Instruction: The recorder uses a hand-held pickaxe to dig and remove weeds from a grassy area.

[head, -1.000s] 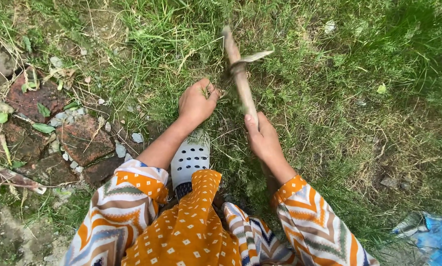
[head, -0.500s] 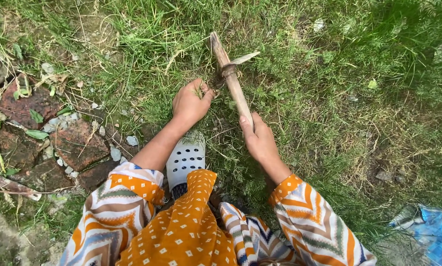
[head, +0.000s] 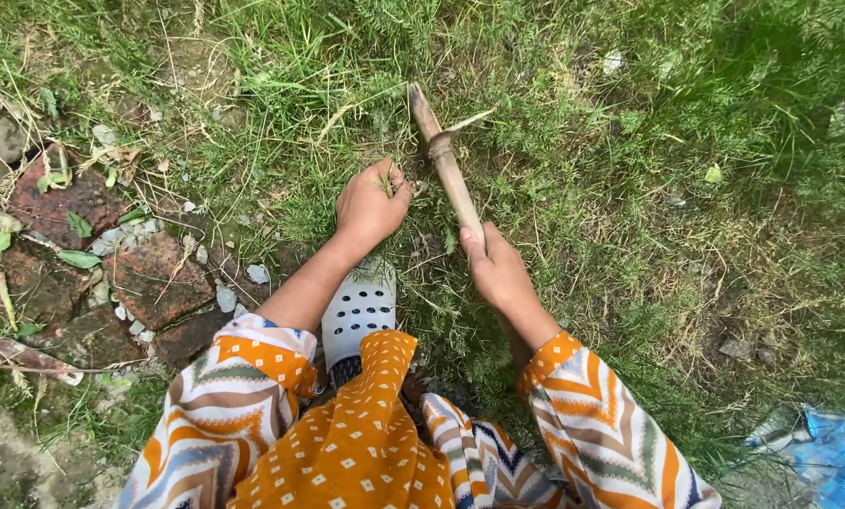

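Here, worn wooden-handled sickle [head: 444, 160]; seemingly rusty.

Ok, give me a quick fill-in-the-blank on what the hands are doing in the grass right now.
1. The right hand grips a wooden-handled ____.
2. The left hand clutches a tuft of ____.
3. The white shoe sits between the two ____.
4. The bricks lie on the person's ____ side.

Missing words: tool; grass; arms; left

Two hands [head: 432, 236], one wooden-handled hoe [head: 446, 165], one white perforated clog [head: 358, 311], several bricks [head: 149, 273].
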